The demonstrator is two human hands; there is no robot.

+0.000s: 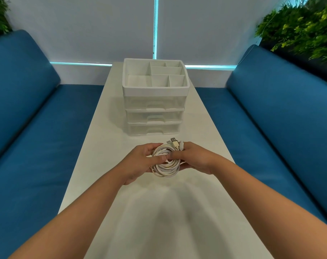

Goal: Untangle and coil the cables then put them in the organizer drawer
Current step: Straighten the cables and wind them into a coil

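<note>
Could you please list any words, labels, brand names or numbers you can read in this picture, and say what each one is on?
None: no readable text shows anywhere.
The organizer and its drawer fronts are plain.
The cables held by the left hand and right hand bear no legible marking; the USB plugs are too small to tell.

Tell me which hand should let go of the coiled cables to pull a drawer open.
Probably the left hand: the right hand pins the plug ends against the cable coil, so it should hold. All organizer drawers look shut.

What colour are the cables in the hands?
White cables, clearest in the head view.
</note>
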